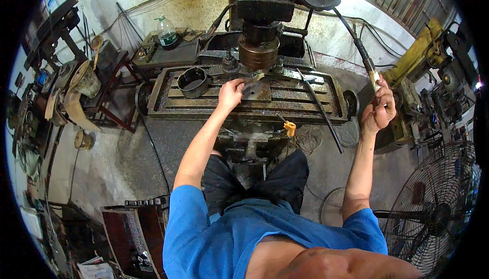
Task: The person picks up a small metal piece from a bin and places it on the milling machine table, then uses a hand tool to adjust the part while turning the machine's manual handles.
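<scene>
My left hand (232, 94) is closed in a pinch over the slotted machine table (191, 105). It grips a thin stick with a pale, ragged tip (260, 76), which reaches beneath the brownish round spindle head (259, 52); whether it is a brush I cannot tell. At the right, my right hand (379, 110) is wrapped round the pale grip of a long dark lever (364, 57) that slants down from the machine's upper right. A dark round pot (192, 82) stands on the table, left of my left hand.
A dark bar (323, 113) lies across the table's right side and juts past its front edge. A yellow-orange handle (290, 129) sticks out in front. A large caged fan (438, 213) stands lower right. At left are a bucket (87, 81) and a clear jug (166, 32).
</scene>
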A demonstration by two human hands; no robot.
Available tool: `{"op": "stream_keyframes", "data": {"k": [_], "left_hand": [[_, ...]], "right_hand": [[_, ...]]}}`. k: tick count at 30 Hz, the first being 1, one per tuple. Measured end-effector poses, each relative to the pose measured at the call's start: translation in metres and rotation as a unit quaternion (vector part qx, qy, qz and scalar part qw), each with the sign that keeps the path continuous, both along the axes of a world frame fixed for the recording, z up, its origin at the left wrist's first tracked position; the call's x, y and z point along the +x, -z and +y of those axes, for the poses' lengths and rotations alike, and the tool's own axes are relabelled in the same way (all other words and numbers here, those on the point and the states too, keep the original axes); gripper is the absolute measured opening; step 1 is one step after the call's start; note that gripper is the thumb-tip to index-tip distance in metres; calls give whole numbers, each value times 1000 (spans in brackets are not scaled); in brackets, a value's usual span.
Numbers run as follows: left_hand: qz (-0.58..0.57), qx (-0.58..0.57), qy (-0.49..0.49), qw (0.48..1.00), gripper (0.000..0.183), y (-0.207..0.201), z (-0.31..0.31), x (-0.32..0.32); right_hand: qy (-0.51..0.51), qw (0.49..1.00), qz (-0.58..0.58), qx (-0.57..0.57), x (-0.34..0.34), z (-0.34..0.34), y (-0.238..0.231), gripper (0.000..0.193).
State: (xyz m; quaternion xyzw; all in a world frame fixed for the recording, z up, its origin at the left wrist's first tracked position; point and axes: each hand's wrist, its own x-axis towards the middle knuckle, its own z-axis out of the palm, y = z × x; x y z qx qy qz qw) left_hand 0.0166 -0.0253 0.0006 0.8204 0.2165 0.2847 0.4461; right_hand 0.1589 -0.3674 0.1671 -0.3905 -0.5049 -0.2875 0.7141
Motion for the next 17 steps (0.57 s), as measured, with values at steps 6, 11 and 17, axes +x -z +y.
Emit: {"op": "stream_keyframes", "data": {"k": [6, 11, 17], "left_hand": [[-11, -63, 5, 998, 25, -4, -6, -4], [-64, 2, -4, 998, 25, 0, -3, -3], [11, -64, 5, 998, 27, -6, -4, -5]], "right_hand": [[3, 1000, 16, -3, 1, -3, 7, 9], [13, 1000, 25, -14, -2, -3, -2, 8], [39, 998, 18, -40, 0, -7, -16, 18]]}}
